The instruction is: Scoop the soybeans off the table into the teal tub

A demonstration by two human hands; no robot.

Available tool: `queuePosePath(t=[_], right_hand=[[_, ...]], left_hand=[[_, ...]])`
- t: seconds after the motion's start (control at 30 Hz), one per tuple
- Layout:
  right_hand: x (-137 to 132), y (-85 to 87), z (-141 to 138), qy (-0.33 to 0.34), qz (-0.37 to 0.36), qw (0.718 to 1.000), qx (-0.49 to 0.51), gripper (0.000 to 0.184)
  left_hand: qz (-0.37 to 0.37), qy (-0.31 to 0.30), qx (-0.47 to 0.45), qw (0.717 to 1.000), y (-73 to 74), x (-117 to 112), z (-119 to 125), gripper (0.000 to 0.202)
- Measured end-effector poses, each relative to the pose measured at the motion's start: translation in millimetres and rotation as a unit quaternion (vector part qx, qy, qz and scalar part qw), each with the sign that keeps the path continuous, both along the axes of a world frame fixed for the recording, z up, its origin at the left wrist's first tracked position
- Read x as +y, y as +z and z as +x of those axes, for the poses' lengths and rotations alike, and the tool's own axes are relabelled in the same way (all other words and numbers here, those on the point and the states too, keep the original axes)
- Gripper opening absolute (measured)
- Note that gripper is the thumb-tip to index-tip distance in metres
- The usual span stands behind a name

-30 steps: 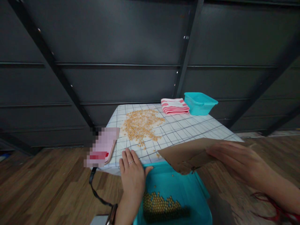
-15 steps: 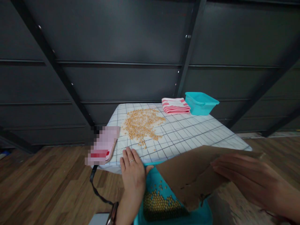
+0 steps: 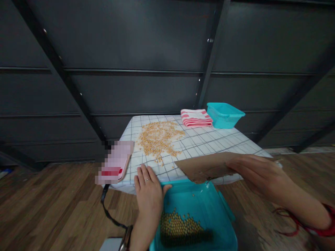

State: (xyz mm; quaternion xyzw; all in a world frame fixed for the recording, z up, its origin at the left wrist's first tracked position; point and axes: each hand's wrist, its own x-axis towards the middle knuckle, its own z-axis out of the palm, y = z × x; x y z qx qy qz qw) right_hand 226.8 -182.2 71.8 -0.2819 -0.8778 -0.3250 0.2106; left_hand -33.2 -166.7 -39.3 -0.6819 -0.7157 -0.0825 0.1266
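My left hand lies along the front edge of the table, fingers stretched on the cloth. Its thumb hooks over the left rim of a turquoise plastic tub, which is held against the table edge just below it. Soybeans are heaped in the tub's near end; they look like dried yellow beans. My right hand grips a torn piece of brown cardboard above the tub's far rim, fingers flat on top and thumb hidden. More beans lie spread on the checked tablecloth, with finer pale grains among them.
A folded pink-and-white towel and a second turquoise tub stand at the back right. On the left edge lies a pink phone, partly pixelated, with a black strap hanging down. Dark panels rise behind the table.
My right hand has raised the cardboard up and away from over the tub, and its sheet is now nearly level. More of the tub's inside shows. My left hand stays in place.
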Motion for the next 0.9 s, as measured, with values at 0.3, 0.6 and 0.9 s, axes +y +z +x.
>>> queuePosePath(t=[0.3,0.6,0.9], right_hand=[[-1.1,-1.2,-11.1,0.023,-0.002,1.000,-0.005,0.029],[-18.5,4.6,-4.2,0.036,-0.024,0.999,-0.021,0.031],[-18.5,6.9,12.0,0.019,-0.015,1.000,-0.009,0.026]], left_hand=[[0.001,-0.001,0.010,1.000,-1.4,-0.6,-1.0,0.082],[0.019,-0.009,0.003,1.000,-4.3,-0.3,-2.9,0.077],[0.026,-0.005,-0.014,1.000,-6.2,-0.5,-2.3,0.078]])
